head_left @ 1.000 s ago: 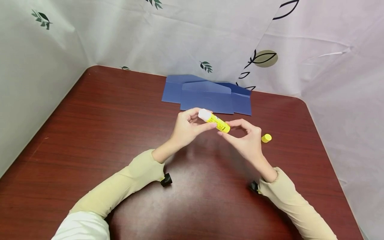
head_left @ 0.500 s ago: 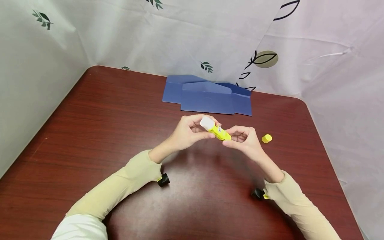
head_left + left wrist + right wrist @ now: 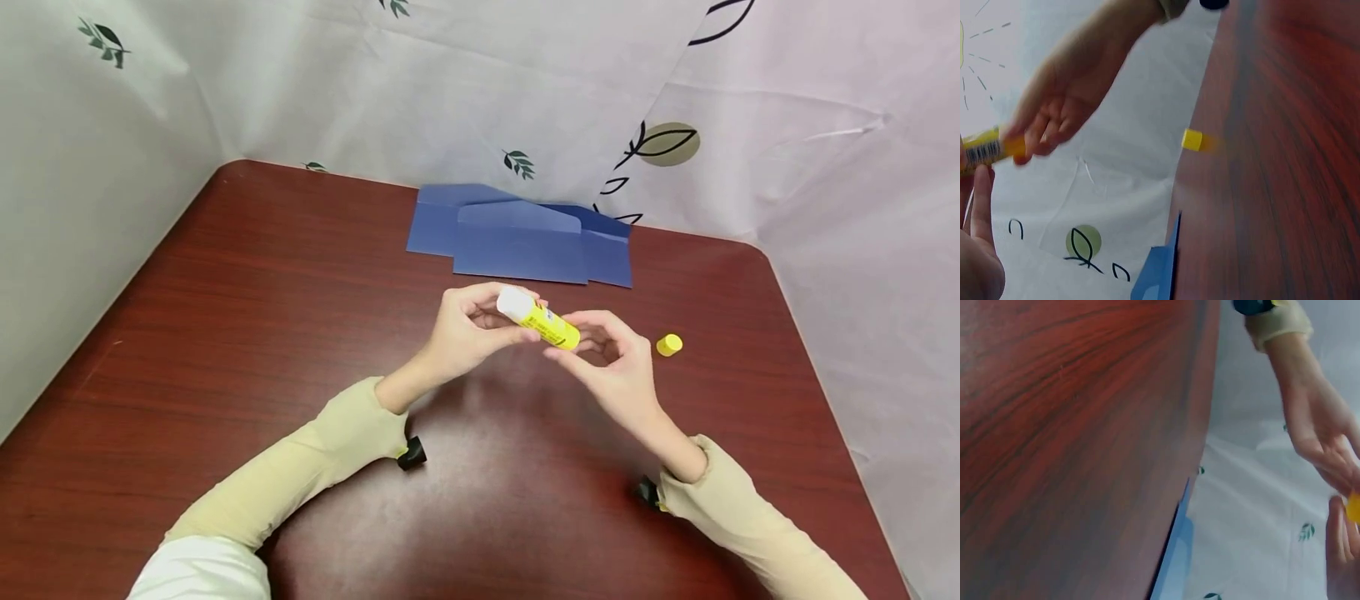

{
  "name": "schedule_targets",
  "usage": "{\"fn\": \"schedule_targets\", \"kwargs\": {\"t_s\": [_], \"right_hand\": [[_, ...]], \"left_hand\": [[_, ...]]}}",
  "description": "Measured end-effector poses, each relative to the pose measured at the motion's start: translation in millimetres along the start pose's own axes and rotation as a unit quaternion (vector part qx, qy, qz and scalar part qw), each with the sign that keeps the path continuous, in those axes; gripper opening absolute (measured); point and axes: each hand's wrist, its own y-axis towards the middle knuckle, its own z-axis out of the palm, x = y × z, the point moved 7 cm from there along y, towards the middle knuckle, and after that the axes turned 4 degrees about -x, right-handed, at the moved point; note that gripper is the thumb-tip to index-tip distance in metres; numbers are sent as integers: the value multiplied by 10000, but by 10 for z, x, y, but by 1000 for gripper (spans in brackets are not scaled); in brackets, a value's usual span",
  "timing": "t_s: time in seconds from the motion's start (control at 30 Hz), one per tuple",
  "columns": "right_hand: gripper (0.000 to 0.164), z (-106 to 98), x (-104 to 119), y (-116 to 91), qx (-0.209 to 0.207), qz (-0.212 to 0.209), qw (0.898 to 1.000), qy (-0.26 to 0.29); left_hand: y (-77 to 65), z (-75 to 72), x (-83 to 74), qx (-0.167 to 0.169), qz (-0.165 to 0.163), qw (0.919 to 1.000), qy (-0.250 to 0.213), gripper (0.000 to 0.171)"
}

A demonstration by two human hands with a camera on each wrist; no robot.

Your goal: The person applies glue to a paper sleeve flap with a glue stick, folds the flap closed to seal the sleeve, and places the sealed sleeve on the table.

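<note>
A yellow glue stick [image 3: 553,327] with its white end bare is held above the table, slanting with the white end up and to the left. My left hand [image 3: 465,329] grips its barrel between thumb and fingers. At the lower yellow end, my right hand [image 3: 618,367] pinches the base with thumb and forefinger. A barcode on the barrel shows in the left wrist view, where the glue stick [image 3: 985,152] spans both hands. The glue stick's yellow cap [image 3: 669,344] lies on the table to the right of my right hand.
Several blue envelopes [image 3: 521,257] lie overlapping at the table's back edge, flaps raised toward the wall. A pale curtain [image 3: 420,92] with leaf prints hangs behind and beside the reddish-brown table [image 3: 225,333]. Black wrist cameras sit under both sleeves.
Both hands have come slightly lower with the glue stick over the second. The right hand's fingers drew together at its base, then spread wider as its wrist turned. The cap and envelopes stay put.
</note>
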Motion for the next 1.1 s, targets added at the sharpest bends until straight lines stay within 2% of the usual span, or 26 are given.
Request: {"fn": "schedule_targets", "kwargs": {"t_s": [0.1,0.23,0.4,0.63,0.7,0.8,0.87,0.93,1.03,1.1], "right_hand": [[41,32,31,30,-201,-168,9991,-327],[38,76,4,63,125,265,9992,269],[35,49,5,30,555,719,9937,658],[16,138,75,-118,1309,782,9841,916],[20,169,57,-133,1431,893,9809,969],[42,216,-17,-132,1624,1307,9713,1148],[48,220,-55,-110,1561,1420,9701,1196],[44,192,-52,-79,1312,1244,9767,1154],[21,122,22,-39,785,498,9920,852],[18,89,74,-30,508,67,9974,510]], "left_hand": [[-8,6,-22,-12,123,9999,-93,38],[-26,7,-53,16,339,9993,-182,40],[-25,81,-53,499,336,9974,-386,40],[-32,123,-52,1095,118,9904,-838,41],[-41,150,-63,1277,171,9884,-798,38],[-64,194,-81,1428,274,9879,-533,36],[-72,207,-98,1352,420,9897,-218,38],[-71,194,-117,1115,534,9923,1,40],[-48,126,-124,560,585,9967,99,40],[-35,82,-111,291,521,9982,19,38]]}}
